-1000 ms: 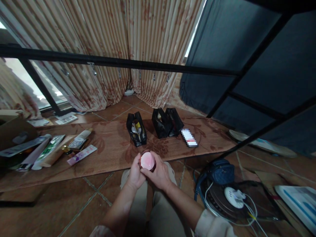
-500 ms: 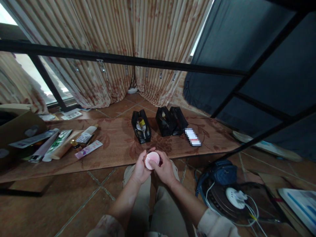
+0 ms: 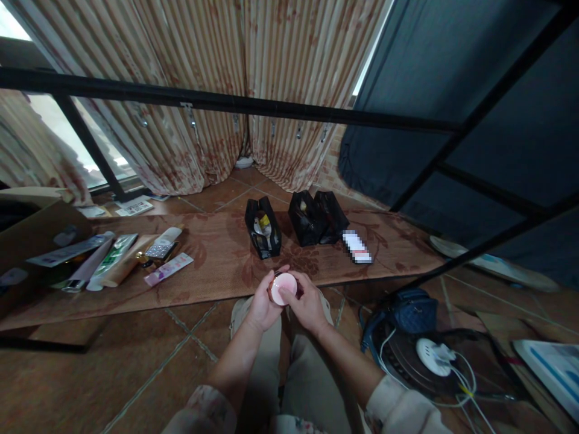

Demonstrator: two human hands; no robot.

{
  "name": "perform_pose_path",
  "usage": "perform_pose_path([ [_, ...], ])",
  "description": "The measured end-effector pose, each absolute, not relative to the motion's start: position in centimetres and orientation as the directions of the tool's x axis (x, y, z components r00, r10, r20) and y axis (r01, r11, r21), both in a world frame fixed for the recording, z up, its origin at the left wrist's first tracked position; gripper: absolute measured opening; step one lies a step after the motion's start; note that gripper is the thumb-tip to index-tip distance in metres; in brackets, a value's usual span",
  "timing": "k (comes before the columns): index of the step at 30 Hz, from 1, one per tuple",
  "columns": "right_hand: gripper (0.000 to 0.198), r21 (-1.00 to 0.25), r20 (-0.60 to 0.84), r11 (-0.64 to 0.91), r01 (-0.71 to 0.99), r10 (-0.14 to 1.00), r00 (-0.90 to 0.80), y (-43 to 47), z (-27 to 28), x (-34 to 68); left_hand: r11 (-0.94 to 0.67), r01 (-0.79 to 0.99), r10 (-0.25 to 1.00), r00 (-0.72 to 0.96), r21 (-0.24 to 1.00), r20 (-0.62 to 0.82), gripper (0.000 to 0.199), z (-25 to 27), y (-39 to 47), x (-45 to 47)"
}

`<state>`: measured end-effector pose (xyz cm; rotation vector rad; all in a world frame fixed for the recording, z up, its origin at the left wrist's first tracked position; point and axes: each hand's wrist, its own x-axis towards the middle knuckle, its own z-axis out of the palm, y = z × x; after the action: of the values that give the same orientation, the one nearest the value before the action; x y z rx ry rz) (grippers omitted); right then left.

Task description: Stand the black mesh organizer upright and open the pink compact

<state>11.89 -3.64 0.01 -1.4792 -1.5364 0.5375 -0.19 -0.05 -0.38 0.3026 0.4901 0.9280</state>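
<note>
Over my lap, at the near edge of the cloth-covered bench [image 3: 212, 265], I hold a small round cosmetic container with a pale pink top [image 3: 284, 284]. My left hand [image 3: 263, 306] wraps round its left side. My right hand [image 3: 311, 302] grips it from the right, the thumb resting on the pink face. Whether it is a jar or a compact I cannot tell. Just beyond my hands stands an open black pouch [image 3: 252, 232] with small items inside. Two more black pouches, a middle one [image 3: 299, 224] and a right one [image 3: 333, 212], stand side by side farther right.
A phone with a blurred screen [image 3: 357, 247] lies right of the pouches. To the left are cosmetic tubes [image 3: 115, 259], a pink-and-white pack [image 3: 169, 269] and a cardboard box [image 3: 54, 226]. A black metal bar [image 3: 271, 107] crosses beyond the bench. A blue bag [image 3: 414, 310] and power strip [image 3: 434, 357] sit low right.
The view has shifted slightly, so everything sits a little differently in the picture. Both hands keep hold of the round container, with the thumb still on its pink top.
</note>
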Motion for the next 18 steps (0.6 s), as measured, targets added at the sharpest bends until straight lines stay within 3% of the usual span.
perform_pose_path([
  [18,0.057,-0.817,0.259,0.207,0.538,0.966,0.023,-3.86,0.68,12.75,0.595,-0.674,0.802,0.530,0.439,-0.274,0.039,-0.68,0.33,-0.31],
])
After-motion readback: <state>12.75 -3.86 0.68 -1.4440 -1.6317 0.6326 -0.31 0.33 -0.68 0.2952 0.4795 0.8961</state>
